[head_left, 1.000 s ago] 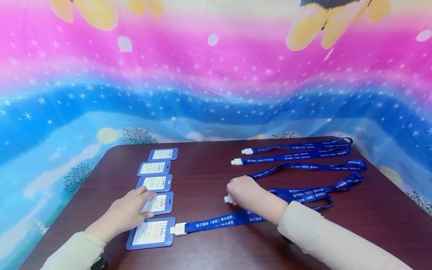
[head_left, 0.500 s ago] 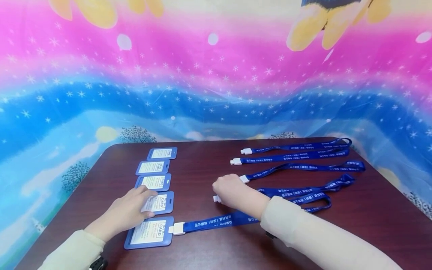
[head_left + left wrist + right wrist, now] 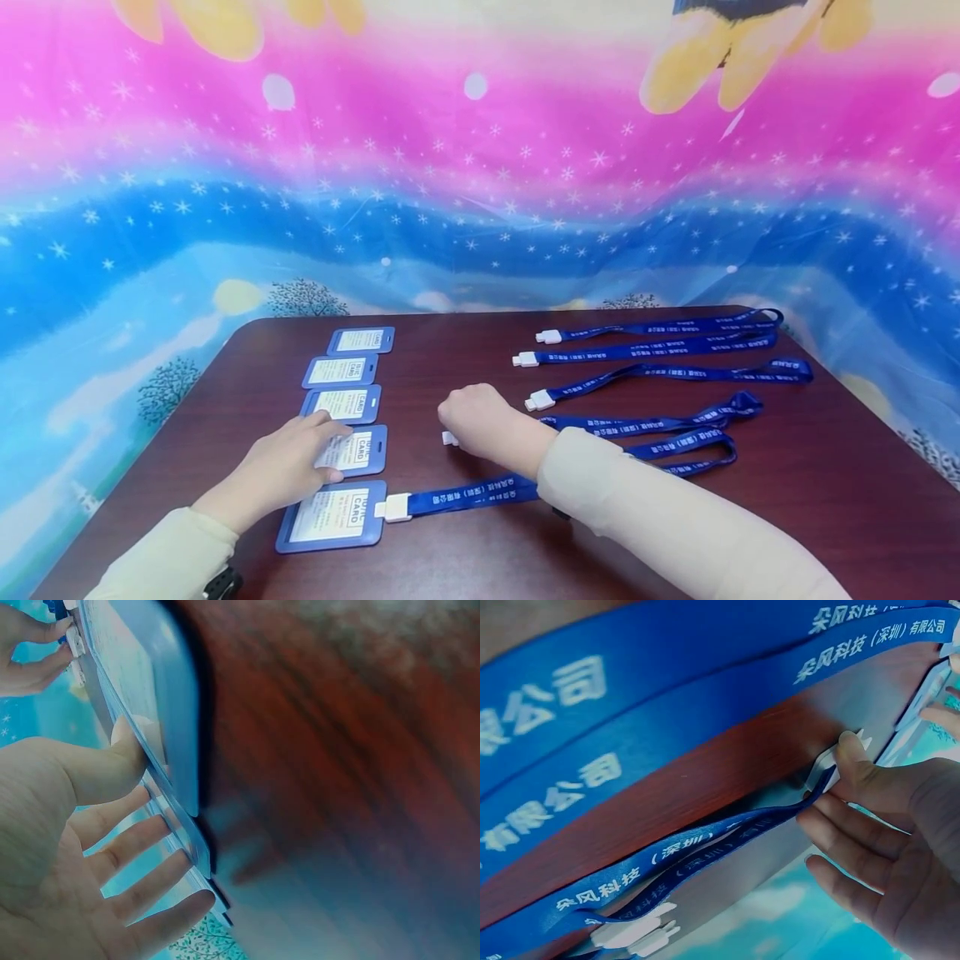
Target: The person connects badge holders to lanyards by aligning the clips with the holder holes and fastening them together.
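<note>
A column of blue card holders runs along the left side of the table. My left hand (image 3: 288, 458) rests on the second-nearest card holder (image 3: 367, 450), fingers spread and fairly straight, covering its left part. The white clip (image 3: 825, 765) of a blue lanyard (image 3: 682, 851) is pinched between the thumb and fingers of my right hand (image 3: 487, 425). In the head view that hand hides most of the clip, whose tip shows at its left. The nearest card holder (image 3: 285, 537) has another lanyard (image 3: 472, 497) joined to it by a white clip (image 3: 397, 507).
Three further lanyards lie at the back right, the nearest with its white clip (image 3: 539, 400) facing left. Behind my left hand lie three more card holders, the farthest one (image 3: 361, 340) near the back edge. A printed cloth (image 3: 480, 167) hangs behind the brown table (image 3: 442, 342).
My right hand has moved left, drawing the pinched lanyard along towards the card holders; its far end has slid left as well. The left hand has stayed in place.
</note>
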A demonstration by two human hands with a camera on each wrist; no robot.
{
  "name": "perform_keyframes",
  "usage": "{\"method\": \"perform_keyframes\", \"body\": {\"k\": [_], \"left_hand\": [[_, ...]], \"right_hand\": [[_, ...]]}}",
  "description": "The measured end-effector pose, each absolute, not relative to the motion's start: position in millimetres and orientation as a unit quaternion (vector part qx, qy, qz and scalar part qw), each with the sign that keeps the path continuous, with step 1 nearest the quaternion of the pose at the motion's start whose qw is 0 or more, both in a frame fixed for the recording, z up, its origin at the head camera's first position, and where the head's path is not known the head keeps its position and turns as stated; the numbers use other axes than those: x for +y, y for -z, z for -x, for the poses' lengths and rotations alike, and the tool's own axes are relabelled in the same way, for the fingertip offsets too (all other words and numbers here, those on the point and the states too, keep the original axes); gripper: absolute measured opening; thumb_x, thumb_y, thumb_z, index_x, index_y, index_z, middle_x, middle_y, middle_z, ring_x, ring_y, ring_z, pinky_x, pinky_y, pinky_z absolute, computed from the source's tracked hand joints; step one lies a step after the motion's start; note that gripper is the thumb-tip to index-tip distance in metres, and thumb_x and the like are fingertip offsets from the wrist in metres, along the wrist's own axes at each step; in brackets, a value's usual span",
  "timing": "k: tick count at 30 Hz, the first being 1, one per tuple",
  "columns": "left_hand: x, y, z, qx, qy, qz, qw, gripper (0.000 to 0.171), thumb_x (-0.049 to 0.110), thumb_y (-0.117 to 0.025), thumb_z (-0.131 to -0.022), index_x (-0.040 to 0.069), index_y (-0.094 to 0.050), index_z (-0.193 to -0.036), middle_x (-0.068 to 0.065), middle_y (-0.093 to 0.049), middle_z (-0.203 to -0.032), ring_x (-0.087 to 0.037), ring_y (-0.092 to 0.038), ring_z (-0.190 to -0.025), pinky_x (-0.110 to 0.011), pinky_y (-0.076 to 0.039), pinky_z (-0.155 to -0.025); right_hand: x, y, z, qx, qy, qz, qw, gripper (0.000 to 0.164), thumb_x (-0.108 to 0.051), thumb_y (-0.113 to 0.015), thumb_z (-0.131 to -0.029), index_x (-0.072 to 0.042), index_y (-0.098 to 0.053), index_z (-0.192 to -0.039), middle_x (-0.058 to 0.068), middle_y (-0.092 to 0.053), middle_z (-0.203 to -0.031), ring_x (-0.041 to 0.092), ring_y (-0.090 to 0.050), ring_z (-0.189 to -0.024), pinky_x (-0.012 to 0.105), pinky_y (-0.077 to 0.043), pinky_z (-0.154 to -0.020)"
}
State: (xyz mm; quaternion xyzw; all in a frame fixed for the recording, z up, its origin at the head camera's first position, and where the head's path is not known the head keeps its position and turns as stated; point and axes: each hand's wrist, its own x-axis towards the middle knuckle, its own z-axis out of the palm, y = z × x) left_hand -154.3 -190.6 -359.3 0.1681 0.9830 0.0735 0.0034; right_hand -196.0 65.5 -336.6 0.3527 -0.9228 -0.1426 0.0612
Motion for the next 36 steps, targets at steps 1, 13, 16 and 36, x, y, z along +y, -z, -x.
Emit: {"method": "perform_keyframes", "body": {"k": [1,13,16,36], "left_hand": [[-190.6,359.8,154.2,0.983,-0.074,-0.167,0.003,0.056,0.026,-0.089,-0.071,0.010,-0.068,-0.121,-0.007,-0.062,-0.108,-0.026,-0.060,-0.096,-0.051,-0.056,-0.076],[-191.8,364.0,154.8,0.984,-0.075,-0.164,0.004,0.053,0.024,-0.088,-0.073,0.012,-0.068,-0.120,-0.006,-0.062,-0.109,-0.025,-0.059,-0.097,-0.050,-0.056,-0.079],[-192.1,363.8,154.4,0.984,-0.077,-0.162,0.003,0.052,0.024,-0.088,-0.073,0.013,-0.068,-0.120,-0.005,-0.062,-0.109,-0.024,-0.059,-0.097,-0.050,-0.056,-0.079],[-189.5,366.4,150.9,0.985,-0.104,-0.140,0.015,0.057,0.021,-0.086,-0.077,0.011,-0.064,-0.129,-0.014,-0.059,-0.122,-0.030,-0.056,-0.105,-0.053,-0.054,-0.085]], "right_hand": [[62.8,337.0,196.1,-0.922,0.144,-0.353,0.062,0.018,-0.027,-0.079,-0.086,-0.018,-0.080,-0.101,-0.004,-0.072,-0.079,0.009,-0.066,-0.069,0.022,-0.055,-0.063],[40.2,338.7,202.1,-0.929,0.108,-0.350,0.056,0.022,-0.030,-0.079,-0.085,-0.015,-0.078,-0.101,-0.002,-0.070,-0.077,0.010,-0.066,-0.071,0.024,-0.057,-0.066],[36.7,338.7,202.3,-0.926,0.109,-0.357,0.059,0.021,-0.030,-0.078,-0.086,-0.015,-0.078,-0.100,-0.002,-0.069,-0.077,0.010,-0.067,-0.071,0.024,-0.057,-0.066],[8.8,341.2,200.6,-0.923,0.096,-0.373,0.027,0.024,-0.033,-0.074,-0.088,-0.016,-0.077,-0.104,-0.004,-0.068,-0.080,0.009,-0.060,-0.067,0.022,-0.055,-0.067]]}}
